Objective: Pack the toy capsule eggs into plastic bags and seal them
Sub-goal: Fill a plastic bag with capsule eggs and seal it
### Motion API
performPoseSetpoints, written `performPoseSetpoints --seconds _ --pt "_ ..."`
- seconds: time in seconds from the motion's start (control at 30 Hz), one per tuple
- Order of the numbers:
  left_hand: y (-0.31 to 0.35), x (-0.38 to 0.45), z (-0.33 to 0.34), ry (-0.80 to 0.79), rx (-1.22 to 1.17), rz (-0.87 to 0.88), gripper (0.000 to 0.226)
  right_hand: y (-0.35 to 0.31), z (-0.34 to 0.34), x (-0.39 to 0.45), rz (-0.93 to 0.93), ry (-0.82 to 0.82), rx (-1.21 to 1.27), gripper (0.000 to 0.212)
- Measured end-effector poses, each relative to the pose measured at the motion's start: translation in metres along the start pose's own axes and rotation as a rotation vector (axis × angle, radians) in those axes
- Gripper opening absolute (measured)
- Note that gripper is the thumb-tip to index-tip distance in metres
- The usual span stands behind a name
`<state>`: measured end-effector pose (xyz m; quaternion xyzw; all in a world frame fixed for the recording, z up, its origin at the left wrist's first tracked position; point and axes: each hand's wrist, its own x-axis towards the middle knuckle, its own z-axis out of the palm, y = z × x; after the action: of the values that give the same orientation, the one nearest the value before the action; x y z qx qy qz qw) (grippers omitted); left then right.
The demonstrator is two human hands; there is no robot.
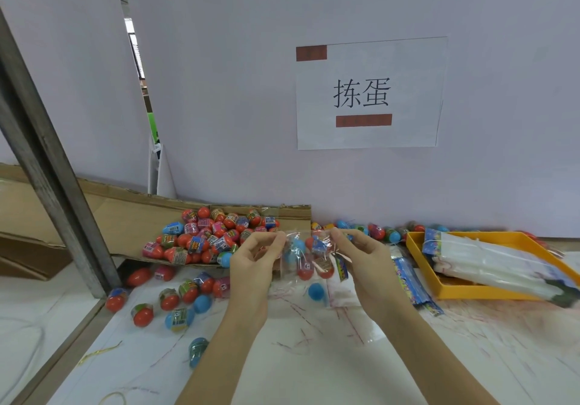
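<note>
Head view: clear plastic bag (309,255) held up above table (314,357), centre frame, top edge stretched between both hands. Inside bag: capsule eggs (306,268), approx 4, red + blue; exact count unclear through film. Left hand (255,258): fingers curled, thumb + forefinger pinching bag's left top corner. Right hand (361,255): same pinch on right top corner, other fingers loosely bent. Loose blue egg (316,291) on table just below bag. Scattered eggs (175,298) on table to left, approx 12. Heap of eggs (213,235) on cardboard sheet (131,216) behind left hand, too many to count. More eggs along wall to right. 1 yellow tray (455,291) at right w/ stack of empty bags (489,260). 1 paper sign (370,93) on wall.
</note>
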<state>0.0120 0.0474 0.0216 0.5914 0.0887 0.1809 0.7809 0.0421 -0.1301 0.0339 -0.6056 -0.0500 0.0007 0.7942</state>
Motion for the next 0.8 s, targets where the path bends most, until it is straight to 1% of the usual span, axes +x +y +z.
performPoseSetpoints --seconds 0.07,0.13,0.2,0.33,0.4,0.43,0.5,0.57,0.63,0.73,0.8 --pt "0.001 0.000 0.000 -0.002 -0.038 -0.022 0.024 0.002 0.005 -0.001 -0.009 0.010 0.001 0.030" --pt "0.002 0.002 -0.003 -0.045 -0.054 -0.041 0.027 0.004 0.008 -0.001 -0.005 0.015 -0.008 0.035" --pt "0.003 0.003 -0.003 -0.086 -0.075 -0.080 0.026 0.006 0.008 0.000 0.002 0.019 -0.010 0.033" --pt "0.000 0.000 0.000 -0.155 0.079 -0.060 0.041 0.008 0.007 0.000 0.004 0.018 -0.042 0.030" --pt "-0.001 -0.001 -0.001 -0.136 0.086 -0.089 0.036 0.006 0.006 0.001 0.010 0.016 -0.068 0.027" --pt "0.000 0.000 -0.002 -0.119 0.057 -0.114 0.032 0.006 0.006 0.001 0.008 0.011 -0.076 0.022" --pt "0.003 0.001 -0.003 -0.084 -0.006 -0.150 0.032 0.006 0.006 -0.001 -0.018 0.012 -0.111 0.015" --pt "0.003 0.001 -0.001 -0.064 -0.047 -0.165 0.036 0.007 0.008 -0.002 -0.044 0.021 -0.142 0.014" --pt "0.002 0.001 0.001 -0.065 -0.069 -0.168 0.033 0.008 0.010 -0.002 -0.050 0.028 -0.154 0.015" --pt "-0.002 0.003 -0.001 -0.062 -0.044 -0.150 0.029 0.010 0.010 -0.002 -0.071 0.028 -0.165 0.015" --pt "-0.002 0.005 -0.002 -0.081 -0.028 -0.149 0.031 0.012 0.008 -0.001 -0.102 0.044 -0.142 0.013"
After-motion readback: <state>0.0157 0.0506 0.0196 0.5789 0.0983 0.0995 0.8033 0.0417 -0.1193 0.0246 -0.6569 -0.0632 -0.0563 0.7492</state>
